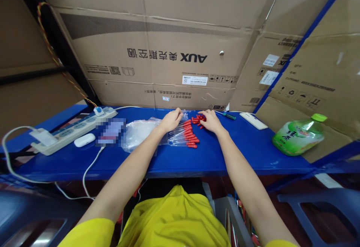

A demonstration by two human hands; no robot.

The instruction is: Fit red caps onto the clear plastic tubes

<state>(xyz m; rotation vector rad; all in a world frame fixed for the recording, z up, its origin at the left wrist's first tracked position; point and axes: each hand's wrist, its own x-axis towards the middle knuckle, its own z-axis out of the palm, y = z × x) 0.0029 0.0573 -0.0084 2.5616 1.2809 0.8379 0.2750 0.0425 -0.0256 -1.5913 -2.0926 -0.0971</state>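
Observation:
A row of clear droppers with red rubber bulbs [188, 132] lies on the blue table, bulbs pointing right. Behind them is a bunch of loose clear tubes [185, 115]. My left hand [172, 120] is at the left end of these tubes, its fingers pinched together; what is between the fingertips is hidden. A small heap of loose red rubber bulbs [198, 119] lies just right of the tubes. Over its right side rests my right hand [211, 121], thumb and fingers apart around the bulbs. Clear plastic bags [137, 133] lie beside and partly under my left forearm.
To the left are a power strip [75, 128], a white earphone case [84, 140] and a blurred phone [111, 131] with a cable. On the right lie a green-handled screwdriver [229, 116], a white power bank [253, 121] and a green bottle [298, 136]. Cardboard [165, 70] walls the back.

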